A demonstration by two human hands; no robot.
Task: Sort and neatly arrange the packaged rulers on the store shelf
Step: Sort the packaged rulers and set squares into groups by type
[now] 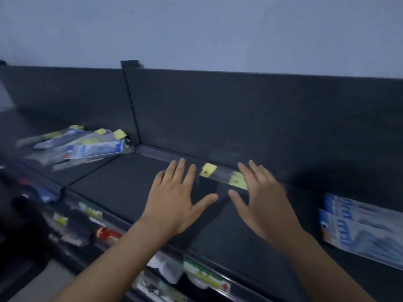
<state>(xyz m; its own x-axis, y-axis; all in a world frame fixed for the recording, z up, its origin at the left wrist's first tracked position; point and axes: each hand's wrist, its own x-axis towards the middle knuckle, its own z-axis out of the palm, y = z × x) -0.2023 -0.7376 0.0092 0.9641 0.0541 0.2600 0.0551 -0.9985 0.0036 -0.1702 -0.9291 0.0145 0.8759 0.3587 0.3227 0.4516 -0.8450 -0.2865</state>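
Left hand (176,192) and right hand (261,192), spread and empty, flank the clear-sleeved rulers (220,174), probably light, slick, bendy, best pinched mid-length.

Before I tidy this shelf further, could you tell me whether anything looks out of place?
Yes: the pile of packaged rulers on the left shelf section lies jumbled, its packs overlapping at different angles. The clear packs along the back wall lie in line.
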